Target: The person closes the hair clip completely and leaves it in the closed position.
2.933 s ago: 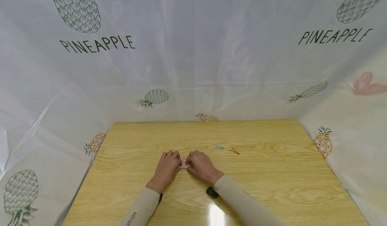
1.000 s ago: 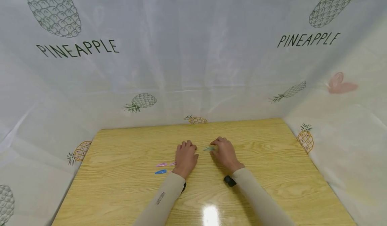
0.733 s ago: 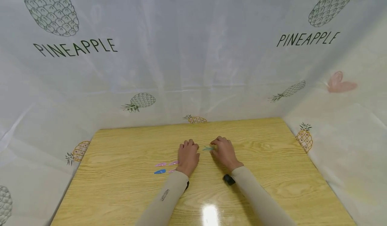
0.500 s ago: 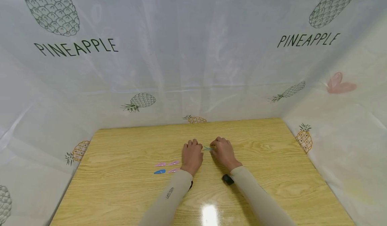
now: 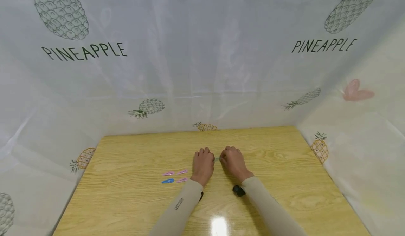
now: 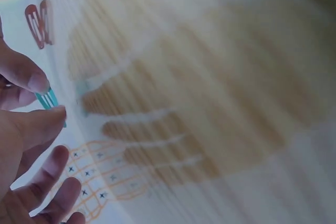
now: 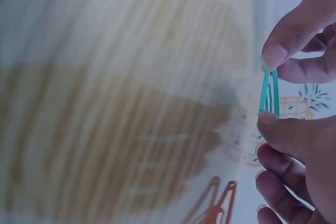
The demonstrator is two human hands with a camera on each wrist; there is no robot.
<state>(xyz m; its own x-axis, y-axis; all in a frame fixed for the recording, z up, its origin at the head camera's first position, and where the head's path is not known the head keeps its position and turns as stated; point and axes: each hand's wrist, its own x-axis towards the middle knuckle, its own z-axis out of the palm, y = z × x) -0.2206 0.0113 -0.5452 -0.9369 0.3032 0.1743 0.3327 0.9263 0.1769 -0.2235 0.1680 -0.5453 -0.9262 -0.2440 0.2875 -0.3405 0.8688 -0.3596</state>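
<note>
A teal snap hair clip [image 5: 217,159] spans the small gap between my two hands, just above the wooden table. My left hand [image 5: 203,165] pinches one end of it between thumb and index finger, its other fingers loosely bent in the left wrist view. At the opposite end, my right hand [image 5: 233,163] pinches the clip too. The right wrist view shows the teal clip [image 7: 270,93] side-on, its narrow bars between both thumbs. An orange snap clip [image 6: 34,26] lies beyond the right hand, with a reflection beside it; the head view hides it.
Left of my left hand, a blue snap clip [image 5: 168,181] lies on the wooden table [image 5: 133,208] with pink snap clips [image 5: 168,174] grouped around it. A pineapple-printed sheet [image 5: 190,71] encloses the table at the back and sides.
The pink clip that both hands held earlier lies at left with the others. Both hands have shifted right to the teal clip; the left hand has closed in and grasped its forked end.
</note>
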